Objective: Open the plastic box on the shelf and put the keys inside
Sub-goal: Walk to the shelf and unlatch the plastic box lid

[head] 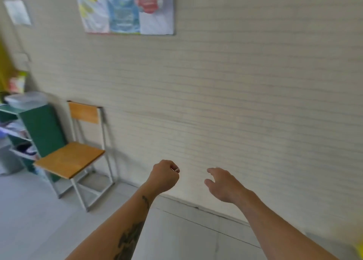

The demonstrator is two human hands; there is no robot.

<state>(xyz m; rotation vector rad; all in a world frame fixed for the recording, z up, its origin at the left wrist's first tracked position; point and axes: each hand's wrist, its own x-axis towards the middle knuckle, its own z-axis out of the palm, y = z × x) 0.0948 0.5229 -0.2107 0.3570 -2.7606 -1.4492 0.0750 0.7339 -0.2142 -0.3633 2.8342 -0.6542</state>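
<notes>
A clear plastic box [25,99] with its lid on sits on top of a green shelf unit [42,130] at the far left. My left hand [164,176] is a closed fist held out in front of me near the wall; a small silvery piece, likely the keys [176,169], sticks out between its fingers. My right hand [223,184] hovers beside it with fingers loosely apart and nothing in it. Both hands are far from the box, well to its right. The view is blurred.
A wooden chair [71,158] with a metal frame stands between me and the shelf unit, against the pale wall. A colourful poster [125,8] hangs high on the wall. The shelves hold blurred items. Light floor tiles spread below my arms.
</notes>
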